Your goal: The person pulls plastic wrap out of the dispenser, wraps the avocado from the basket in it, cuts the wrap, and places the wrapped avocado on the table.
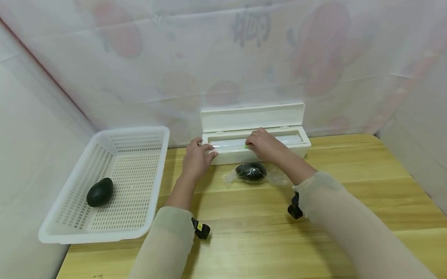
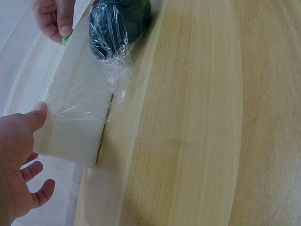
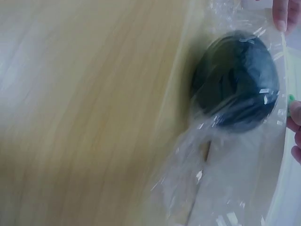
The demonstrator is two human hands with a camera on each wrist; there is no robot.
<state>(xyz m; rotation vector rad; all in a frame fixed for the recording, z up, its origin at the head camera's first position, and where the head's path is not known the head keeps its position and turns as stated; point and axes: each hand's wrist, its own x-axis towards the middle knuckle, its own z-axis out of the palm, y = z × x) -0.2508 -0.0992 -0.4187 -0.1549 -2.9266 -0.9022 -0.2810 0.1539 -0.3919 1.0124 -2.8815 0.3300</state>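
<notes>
A white cling film box stands at the back of the table with its lid raised and a film roll inside. My left hand grips the box's front edge at the left end, thumb in front; in the left wrist view its other fingers spread past the end. My right hand pinches a small green slide cutter on the front rim, around the box's middle. Just before the box lies a dark green avocado in clear film, which drapes over the box's front.
On the left stands a white perforated basket holding another dark green avocado. The wooden table extends toward me. Printed cloth hangs directly behind the box, with pale sheets at both sides.
</notes>
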